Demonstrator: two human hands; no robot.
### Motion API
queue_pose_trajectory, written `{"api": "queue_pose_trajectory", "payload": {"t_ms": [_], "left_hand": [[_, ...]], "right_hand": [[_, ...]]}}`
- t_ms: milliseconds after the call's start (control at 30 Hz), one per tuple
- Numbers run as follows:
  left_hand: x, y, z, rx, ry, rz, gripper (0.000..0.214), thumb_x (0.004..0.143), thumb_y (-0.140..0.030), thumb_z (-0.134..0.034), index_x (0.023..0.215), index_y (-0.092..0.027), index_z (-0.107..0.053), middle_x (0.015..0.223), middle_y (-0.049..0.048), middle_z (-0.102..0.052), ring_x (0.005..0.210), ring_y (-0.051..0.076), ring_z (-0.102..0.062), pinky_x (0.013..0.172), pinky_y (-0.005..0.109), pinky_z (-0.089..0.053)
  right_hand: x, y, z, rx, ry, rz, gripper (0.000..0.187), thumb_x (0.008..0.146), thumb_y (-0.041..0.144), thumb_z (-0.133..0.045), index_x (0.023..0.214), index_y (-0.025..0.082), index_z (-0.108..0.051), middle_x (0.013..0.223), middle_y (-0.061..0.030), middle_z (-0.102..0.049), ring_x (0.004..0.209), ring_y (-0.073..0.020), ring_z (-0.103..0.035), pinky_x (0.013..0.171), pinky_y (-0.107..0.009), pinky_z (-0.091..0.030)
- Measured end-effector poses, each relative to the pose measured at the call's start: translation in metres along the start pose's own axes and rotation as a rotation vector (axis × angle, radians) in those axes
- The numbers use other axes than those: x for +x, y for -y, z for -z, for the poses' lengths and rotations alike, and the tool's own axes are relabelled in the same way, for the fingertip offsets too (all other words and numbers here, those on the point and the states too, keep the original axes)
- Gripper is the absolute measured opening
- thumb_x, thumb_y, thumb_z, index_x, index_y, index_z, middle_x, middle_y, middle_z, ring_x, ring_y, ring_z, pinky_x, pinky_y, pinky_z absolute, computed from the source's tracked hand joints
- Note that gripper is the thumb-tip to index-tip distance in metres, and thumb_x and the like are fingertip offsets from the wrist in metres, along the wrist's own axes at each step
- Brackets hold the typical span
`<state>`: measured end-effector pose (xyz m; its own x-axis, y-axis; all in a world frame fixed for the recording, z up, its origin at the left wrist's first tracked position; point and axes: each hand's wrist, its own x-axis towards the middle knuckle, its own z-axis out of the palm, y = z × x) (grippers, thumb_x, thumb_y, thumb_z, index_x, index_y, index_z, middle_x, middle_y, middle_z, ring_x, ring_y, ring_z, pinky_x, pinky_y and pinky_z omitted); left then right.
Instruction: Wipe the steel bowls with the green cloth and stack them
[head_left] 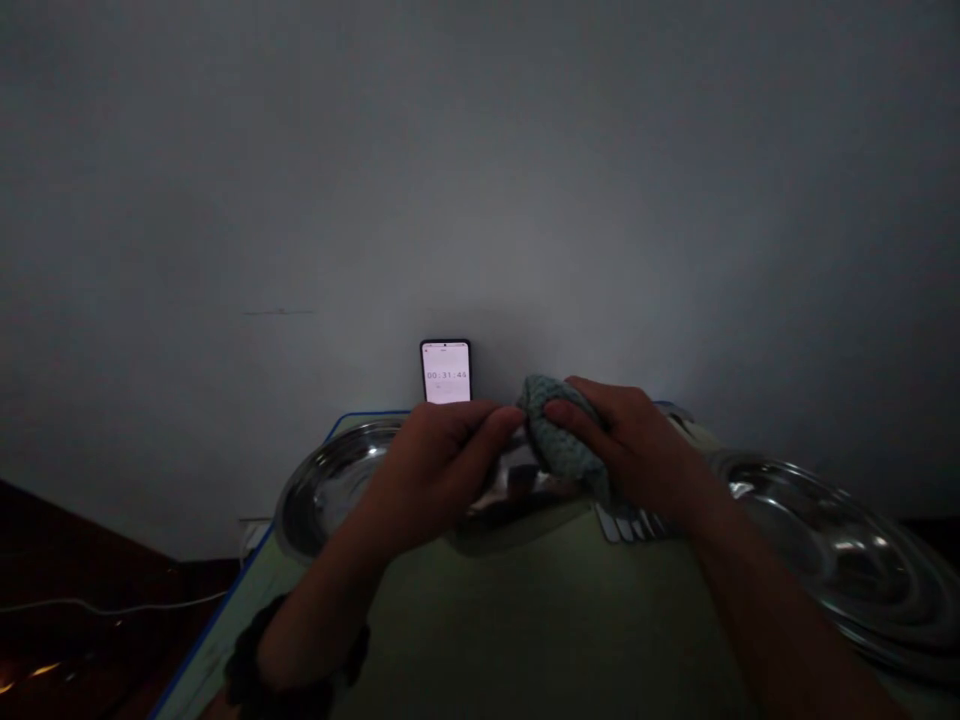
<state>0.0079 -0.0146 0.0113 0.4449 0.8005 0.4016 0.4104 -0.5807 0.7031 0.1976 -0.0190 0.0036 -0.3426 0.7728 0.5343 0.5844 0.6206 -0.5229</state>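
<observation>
A shiny steel bowl or dish is held up over the table, partly hidden by my hands. My left hand is closed on its rim, thumb on top. In my right hand is a bunched grey-green textured cloth, pressed against the right side of the dish. A dark band circles my left wrist. Just below the right hand lies some slotted or pronged metal cutlery, its exact kind unclear in the dim light.
To the left sits a round steel dish; several steel plates are stacked at the right. A phone showing a timer leans on the wall. The pale green table has a blue edge. A white cable runs at left.
</observation>
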Motion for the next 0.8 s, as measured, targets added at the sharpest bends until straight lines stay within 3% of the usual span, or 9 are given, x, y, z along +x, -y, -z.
{"api": "queue_pose_trajectory", "payload": {"t_ms": [133,300,400,533,667,800], "left_hand": [[0.003,0.010,0.004,-0.209,-0.042,0.097,0.038,0.087,-0.039,-0.050,0.056,-0.017,-0.052,0.048,-0.0048,-0.039,0.044,0.007,-0.035,0.039,0.019,-0.026],[0.014,0.022,0.001,-0.653,-0.399,0.241,0.036,0.075,-0.042,-0.066,0.050,-0.018,-0.055,0.042,-0.0040,-0.046,0.035,0.006,-0.036,0.032,0.019,-0.026],[0.023,0.028,-0.004,-0.852,-0.608,0.286,0.034,0.078,-0.039,-0.066,0.051,-0.019,-0.056,0.043,-0.0040,-0.049,0.036,0.007,-0.041,0.033,0.018,-0.033],[0.030,0.036,-0.015,-1.040,-0.875,0.478,0.032,0.088,-0.036,-0.055,0.063,-0.018,-0.062,0.053,-0.0028,-0.060,0.049,0.009,-0.054,0.047,0.020,-0.047],[0.033,0.038,-0.027,-1.174,-0.935,0.574,0.029,0.093,-0.031,-0.047,0.082,-0.015,-0.068,0.083,0.0030,-0.071,0.079,0.013,-0.066,0.074,0.023,-0.053],[0.035,0.040,-0.030,-1.207,-0.990,0.561,0.031,0.094,-0.034,-0.044,0.090,-0.015,-0.069,0.100,0.0076,-0.071,0.103,0.019,-0.063,0.093,0.032,-0.048]], "right_hand": [[0.003,-0.011,0.004,0.212,-0.062,-0.124,0.035,0.090,0.045,-0.050,0.065,0.020,-0.050,0.059,0.0050,-0.049,0.058,-0.0102,-0.046,0.055,-0.024,-0.036],[0.007,-0.035,0.003,0.564,-0.286,-0.255,0.030,0.084,0.048,-0.055,0.076,0.020,-0.061,0.068,0.0023,-0.059,0.070,-0.0156,-0.056,0.064,-0.028,-0.045],[0.011,-0.042,-0.012,0.730,-0.454,-0.364,0.031,0.079,0.052,-0.057,0.076,0.022,-0.061,0.071,0.0011,-0.063,0.077,-0.0180,-0.059,0.067,-0.029,-0.048],[0.015,-0.035,-0.029,0.831,-0.588,-0.464,0.033,0.081,0.053,-0.045,0.075,0.023,-0.059,0.074,-0.0007,-0.064,0.078,-0.0185,-0.062,0.065,-0.029,-0.049],[0.013,-0.019,-0.040,0.768,-0.574,-0.521,0.027,0.080,0.042,-0.047,0.088,0.022,-0.064,0.079,-0.0047,-0.068,0.084,-0.0216,-0.064,0.071,-0.032,-0.050],[0.003,-0.014,-0.063,0.648,-0.501,-0.501,0.032,0.080,0.028,-0.046,0.108,0.025,-0.062,0.088,-0.0041,-0.070,0.093,-0.0205,-0.063,0.085,-0.036,-0.049]]}}
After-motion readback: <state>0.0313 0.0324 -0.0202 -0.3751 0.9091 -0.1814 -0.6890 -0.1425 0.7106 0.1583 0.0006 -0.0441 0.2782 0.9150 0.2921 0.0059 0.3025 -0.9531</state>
